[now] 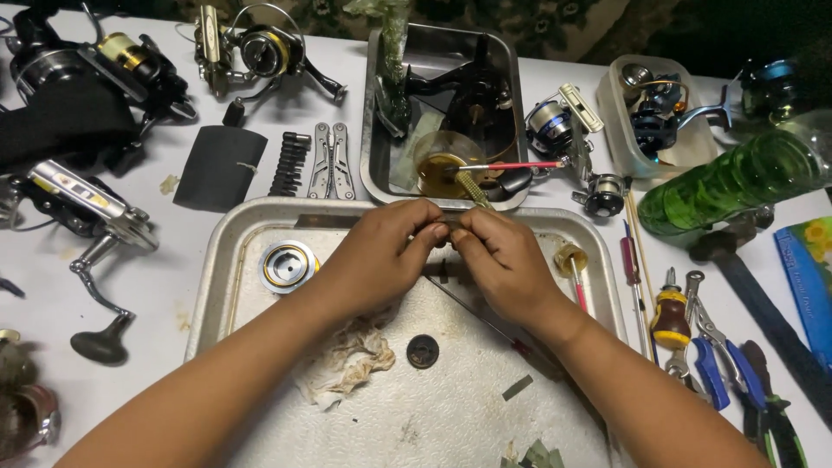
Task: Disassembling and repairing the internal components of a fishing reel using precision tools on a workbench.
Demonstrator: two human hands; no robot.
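Metal tray: a large, worn baking tray (227, 260) lies on the white table (165, 286), and both hands work above its far edge.
Left hand: the left hand (381, 256) has its fingers pinched together on a small dark part (445, 232) held between the two hands.
Right hand: the right hand (503, 260) meets it fingertip to fingertip, thumb and forefinger also closed on the same small part; what the part is cannot be told, as the fingers hide most of it.
Inside the tray: a silver and gold spool (289, 265) lies just left of the left hand, a stained rag (347, 360) sits under the left wrist, and a dark round disc (422, 351) rests near the middle between the forearms.
Beyond the tray: a smaller steel pan (374, 147) holds a black reel body (464, 87) and a glass dish of amber liquid (438, 169).
Left of the tray: a folding multi-tool (330, 160), a row of driver bits (289, 163) and several fishing reels (260, 48) lie on the table.
Right of the tray: a green bottle (737, 182) lies on its side, with a yellow-handled screwdriver (670, 316) and blue-handled pliers (719, 360) near the right forearm.
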